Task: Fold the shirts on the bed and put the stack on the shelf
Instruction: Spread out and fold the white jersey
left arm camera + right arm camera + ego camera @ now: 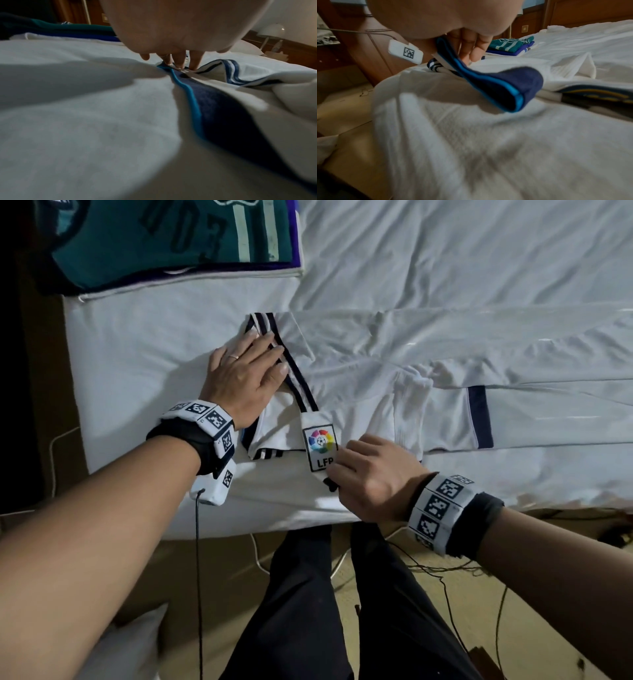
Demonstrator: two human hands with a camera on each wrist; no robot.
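White shirt (376, 364) lies spread on bed (137, 354); our left hand (245, 374) presses flat on its collar, fingers straight; our right hand (370, 477) pinches sleeve cuff. Folded stack (171, 241) at bed corner.
Left wrist: fingertips (194, 62) on striped collar (231, 73).
Right wrist: fingers (471, 44) curled round navy cuff (505, 86).

A bedroom: a bed (178, 330) with white sheets, wooden wall panels (373, 44), a bedside lamp (272, 32).

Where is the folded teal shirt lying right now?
In the head view, the folded teal shirt tops a small stack at the bed's far-left corner, beyond the left hand.
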